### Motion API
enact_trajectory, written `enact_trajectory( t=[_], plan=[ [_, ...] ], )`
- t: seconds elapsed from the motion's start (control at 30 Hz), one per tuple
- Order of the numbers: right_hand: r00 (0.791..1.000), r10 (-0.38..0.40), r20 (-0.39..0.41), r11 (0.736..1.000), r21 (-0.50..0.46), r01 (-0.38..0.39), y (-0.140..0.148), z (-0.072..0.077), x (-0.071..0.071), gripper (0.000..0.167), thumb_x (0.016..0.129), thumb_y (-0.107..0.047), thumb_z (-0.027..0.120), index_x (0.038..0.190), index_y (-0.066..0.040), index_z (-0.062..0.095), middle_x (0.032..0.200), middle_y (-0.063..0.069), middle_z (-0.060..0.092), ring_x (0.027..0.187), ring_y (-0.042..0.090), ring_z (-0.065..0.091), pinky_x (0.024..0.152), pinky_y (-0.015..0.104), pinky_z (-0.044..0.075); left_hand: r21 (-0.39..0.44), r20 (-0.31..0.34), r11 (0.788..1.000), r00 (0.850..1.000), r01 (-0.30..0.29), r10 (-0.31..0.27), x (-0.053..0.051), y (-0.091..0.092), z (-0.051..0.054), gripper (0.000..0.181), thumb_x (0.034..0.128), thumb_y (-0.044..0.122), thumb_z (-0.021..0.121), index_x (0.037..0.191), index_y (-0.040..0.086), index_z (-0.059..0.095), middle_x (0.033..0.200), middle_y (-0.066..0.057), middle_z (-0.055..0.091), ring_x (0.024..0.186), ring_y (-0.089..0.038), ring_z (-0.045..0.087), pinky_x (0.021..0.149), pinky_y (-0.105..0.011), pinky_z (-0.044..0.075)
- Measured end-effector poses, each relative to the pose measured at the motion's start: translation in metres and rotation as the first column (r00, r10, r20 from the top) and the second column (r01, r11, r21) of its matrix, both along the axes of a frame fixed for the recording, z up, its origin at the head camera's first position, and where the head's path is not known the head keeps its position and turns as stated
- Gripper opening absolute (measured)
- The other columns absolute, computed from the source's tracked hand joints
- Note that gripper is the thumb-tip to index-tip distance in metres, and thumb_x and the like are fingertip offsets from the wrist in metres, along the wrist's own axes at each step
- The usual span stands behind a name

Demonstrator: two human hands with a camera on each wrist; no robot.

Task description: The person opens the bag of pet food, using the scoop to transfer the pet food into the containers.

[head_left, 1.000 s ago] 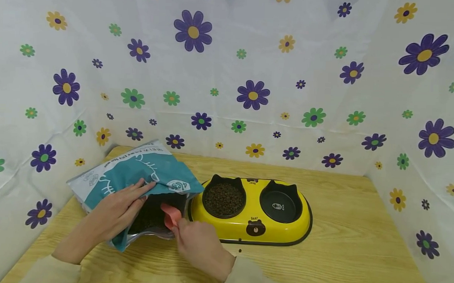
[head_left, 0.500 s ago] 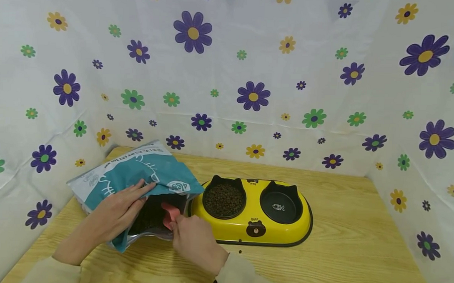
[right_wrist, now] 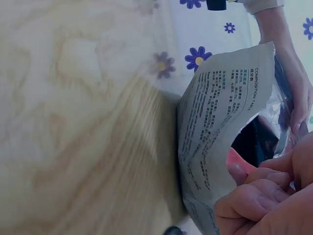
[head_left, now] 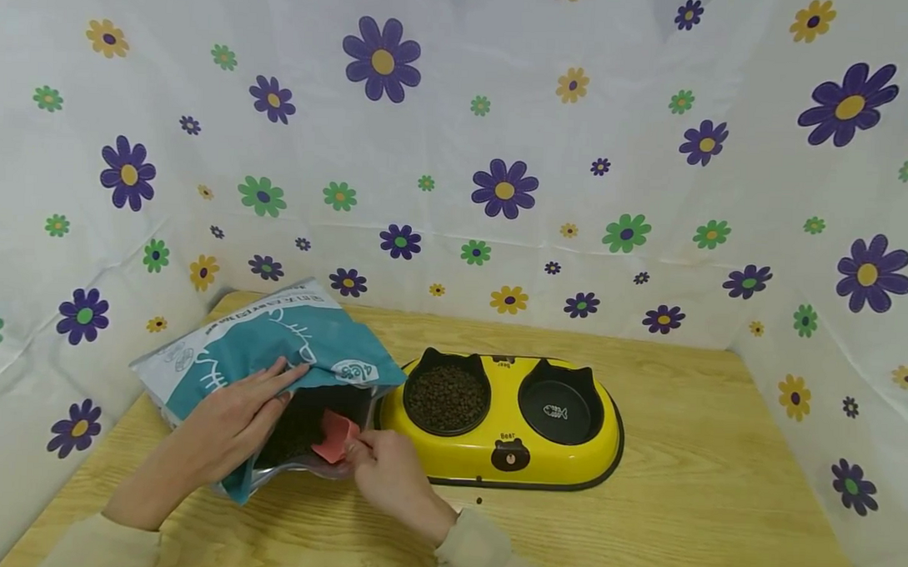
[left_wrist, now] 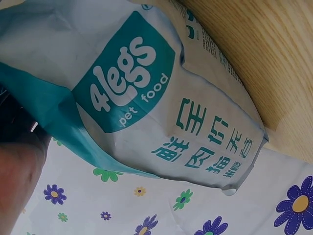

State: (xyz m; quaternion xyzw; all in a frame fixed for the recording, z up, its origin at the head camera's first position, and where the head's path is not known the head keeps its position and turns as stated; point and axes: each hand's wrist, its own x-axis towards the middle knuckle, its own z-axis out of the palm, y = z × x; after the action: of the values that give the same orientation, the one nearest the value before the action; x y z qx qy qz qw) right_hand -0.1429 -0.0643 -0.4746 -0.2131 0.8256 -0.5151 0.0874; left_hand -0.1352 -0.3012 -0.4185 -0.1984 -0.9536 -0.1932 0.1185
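A teal and white pet food bag (head_left: 272, 344) lies tilted on the table, its mouth facing the person. My left hand (head_left: 231, 422) holds the upper rim of that mouth, fingers lying over the teal side; the thumb side is at the opening. With curled fingers my right hand (head_left: 398, 478) grips the handle of a pink scoop (head_left: 336, 438), whose bowl is inside the bag mouth near its lower right edge. The right wrist view shows the curled fingers (right_wrist: 254, 198) near the bag's printed side. Dark contents in the bag are hard to make out.
Right of the bag stands a yellow double pet feeder (head_left: 506, 402). Brown kibble (head_left: 447, 398) fills its left black bowl; a fish drawing shows in the right black bowl (head_left: 562, 411). One loose kibble piece (head_left: 480, 500) lies before it. Flowered cloth (head_left: 459, 150) surrounds the wooden table (head_left: 703, 459).
The pink scoop has turned inside the bag mouth and shows more of its bowl, slightly lower and further left. My right hand has shifted a little with it; the left hand stays on the bag.
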Motion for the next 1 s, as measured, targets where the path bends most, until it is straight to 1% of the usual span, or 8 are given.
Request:
enact_trajectory(
  t=[0.1,0.23,0.37,0.47,0.57,0.7,0.87,1.0],
  plan=[
    [0.997,-0.014,0.074,0.998,-0.061,0.018,-0.001,-0.001,0.000,0.036,0.105,-0.019,0.055,0.079,-0.002,0.072,0.056,-0.008,0.041,0.049,0.003,0.034,0.047,0.019,0.024,-0.004,-0.005,1.000,1.000,0.000,0.000,-0.001,0.000,0.002,0.042,0.1079,0.018,0.049,0.150,0.013,0.055,0.148,-0.027,0.054,0.136,-0.048,0.054,0.104,-0.066,0.046],
    [0.990,-0.028,0.139,0.993,-0.108,0.043,-0.003,-0.002,0.002,0.032,0.104,-0.023,0.057,0.093,-0.001,0.079,0.069,-0.003,0.063,0.058,0.002,0.044,0.052,0.019,0.035,-0.001,0.001,1.000,1.000,0.000,0.000,0.000,0.002,0.004,0.043,0.1077,0.018,0.049,0.150,0.012,0.055,0.148,-0.027,0.054,0.136,-0.049,0.053,0.104,-0.066,0.046],
    [0.983,-0.011,0.184,0.990,-0.136,0.037,-0.007,-0.004,0.003,0.032,0.104,-0.026,0.058,0.097,-0.003,0.079,0.075,-0.002,0.067,0.065,0.002,0.047,0.057,0.019,0.038,0.003,0.039,1.000,0.999,-0.007,0.007,0.001,0.002,0.005,0.043,0.1086,0.020,0.048,0.151,0.013,0.053,0.149,-0.028,0.052,0.137,-0.050,0.051,0.105,-0.068,0.044],
    [0.969,0.023,0.244,0.983,-0.183,0.023,-0.010,-0.005,0.004,0.033,0.105,-0.026,0.057,0.098,-0.002,0.079,0.068,-0.004,0.056,0.063,0.005,0.043,0.057,0.020,0.033,0.003,0.049,1.000,0.999,-0.012,0.011,0.000,0.002,0.004,0.043,0.1089,0.021,0.047,0.151,0.013,0.053,0.150,-0.028,0.051,0.138,-0.049,0.050,0.107,-0.067,0.044],
    [0.941,0.051,0.334,0.967,-0.251,0.037,-0.011,-0.005,0.006,0.033,0.106,-0.025,0.055,0.100,-0.001,0.078,0.062,-0.004,0.048,0.058,0.007,0.037,0.053,0.021,0.029,0.002,0.045,1.000,0.999,-0.014,0.013,0.000,0.001,0.003,0.043,0.1089,0.021,0.047,0.151,0.014,0.053,0.150,-0.028,0.051,0.138,-0.049,0.050,0.107,-0.067,0.044],
    [0.888,0.093,0.450,0.933,-0.350,0.080,-0.011,-0.007,0.009,0.033,0.107,-0.025,0.054,0.101,0.000,0.075,0.056,-0.003,0.038,0.046,0.011,0.027,0.043,0.022,0.023,0.003,0.062,1.000,0.998,-0.022,0.021,0.000,0.001,0.002,0.043,0.1092,0.022,0.046,0.151,0.015,0.053,0.151,-0.027,0.050,0.139,-0.049,0.049,0.107,-0.067,0.043],
    [0.831,0.161,0.532,0.884,-0.453,0.118,-0.005,-0.009,0.010,0.031,0.108,-0.026,0.051,0.099,-0.001,0.067,0.057,-0.003,0.032,0.044,0.012,0.020,0.041,0.023,0.018,0.005,0.070,1.000,0.997,-0.027,0.026,0.001,0.001,0.002,0.043,0.1096,0.024,0.046,0.152,0.017,0.052,0.152,-0.027,0.049,0.140,-0.050,0.048,0.107,-0.068,0.042],
    [0.796,0.204,0.570,0.846,-0.512,0.150,0.002,-0.011,0.006,0.028,0.109,-0.025,0.048,0.095,-0.004,0.061,0.058,-0.004,0.031,0.045,0.010,0.019,0.042,0.023,0.017,0.001,0.048,1.000,0.999,-0.023,0.022,0.000,0.001,0.002,0.043,0.1094,0.023,0.047,0.152,0.018,0.052,0.152,-0.027,0.050,0.139,-0.049,0.050,0.107,-0.067,0.043]
  ],
)
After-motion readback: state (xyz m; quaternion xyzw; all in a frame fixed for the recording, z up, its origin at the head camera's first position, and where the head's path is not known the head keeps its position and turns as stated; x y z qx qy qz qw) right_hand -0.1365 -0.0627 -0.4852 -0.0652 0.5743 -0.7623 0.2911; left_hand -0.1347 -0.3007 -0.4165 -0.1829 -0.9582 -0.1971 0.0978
